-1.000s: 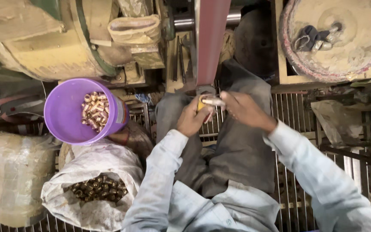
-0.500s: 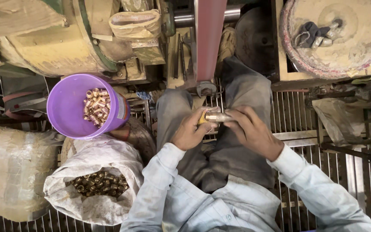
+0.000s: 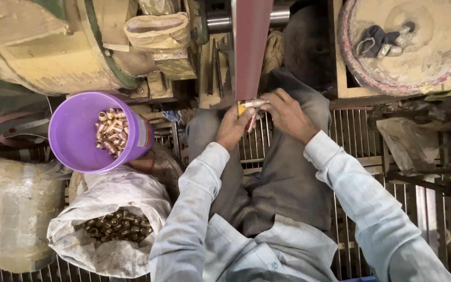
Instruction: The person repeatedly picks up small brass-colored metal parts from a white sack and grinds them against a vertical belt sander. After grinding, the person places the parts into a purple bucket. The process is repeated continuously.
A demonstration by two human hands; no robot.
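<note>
Below the red belt [image 3: 250, 47], at its lower end, both hands met on one small metal fitting [image 3: 255, 104].

Item 1. Left hand [image 3: 234, 127]: closed on the fitting from beneath, fingers curled, with a yellow piece showing at the fingertips. A thin reddish stick ran down beside the thumb; what it was could not be told.

Item 2. Right hand [image 3: 288, 114]: clamped on the fitting's other end, knuckles up, just right of the belt's foot.

Item 3. Fitting: silvery, short, tube-like, lying crosswise and touching or nearly touching the belt's bottom edge; actual contact could not be made out.

Item 4. Purple bucket [image 3: 74, 130]: well left of the belt, holding bright copper-coloured fittings [image 3: 111, 131].

Item 5. White sack [image 3: 108, 193]: left of the belt and nearer the person than the bucket, mouth open on duller, darker pieces [image 3: 117, 225].

Item 6. Round dusty disc [image 3: 408, 42]: right of the belt, with a dark rag and small metal bits lying on it.

Handling note, as a judgement: the piece looked best served by a two-ended grip like this, fingertips kept clear of the belt, pressure light and even, the piece turned so no flat wore in, and both sleeves [image 3: 199, 209] held back from the belt.
</note>
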